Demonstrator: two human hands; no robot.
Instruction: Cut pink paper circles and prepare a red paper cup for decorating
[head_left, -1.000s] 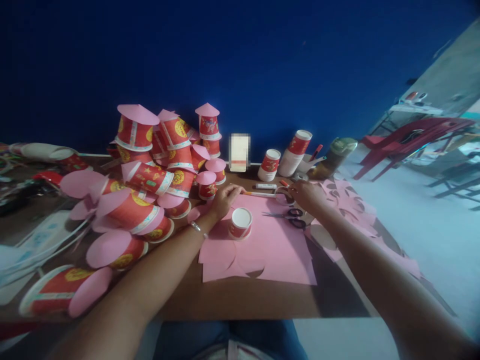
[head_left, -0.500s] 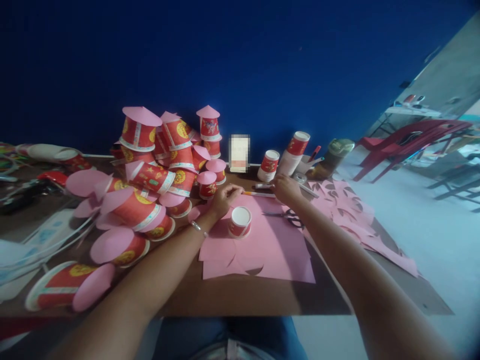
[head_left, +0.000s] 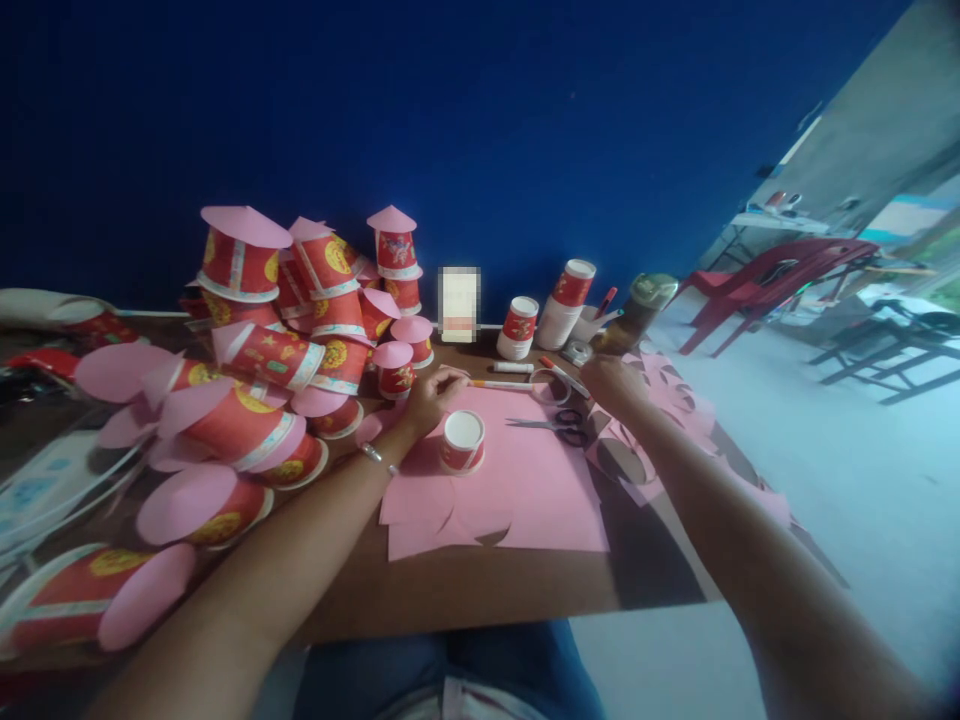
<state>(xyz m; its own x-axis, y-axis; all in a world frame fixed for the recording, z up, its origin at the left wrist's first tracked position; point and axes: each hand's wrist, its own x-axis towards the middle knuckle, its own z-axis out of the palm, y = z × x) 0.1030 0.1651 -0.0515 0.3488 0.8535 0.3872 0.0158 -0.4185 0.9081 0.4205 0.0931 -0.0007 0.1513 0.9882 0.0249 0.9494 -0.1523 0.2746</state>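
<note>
My left hand (head_left: pixel 437 397) is on the far left part of the pink paper (head_left: pixel 540 490), thumb and fingers curled together. Its fingertips meet the end of an orange-and-white pen (head_left: pixel 502 385); whether they grip it is unclear. A red-and-white paper cup (head_left: pixel 463 443) stands upside down on the paper, in front of that hand. At the far right side, my right hand (head_left: pixel 611 380) hovers over or rests by a white pen with a red end (head_left: pixel 568 378); its fingers are hidden behind its back. Scissors (head_left: pixel 551 425) and a pale ring (head_left: pixel 551 387) lie between the hands.
Red cups with pink cone tops (head_left: pixel 244 250) are piled on the left. A cup (head_left: pixel 519 328), a taller cup stack (head_left: pixel 568 305) and a jar (head_left: pixel 645 310) stand by the blue wall. Cut pink scraps (head_left: pixel 675 395) cover the table's right side. A red chair (head_left: pixel 765 285) stands beyond.
My right hand has moved right, away from the white marker, uncovering the ring and the red-ended pen. My left hand has stayed by the orange-and-white pen. The view has turned slightly right.
</note>
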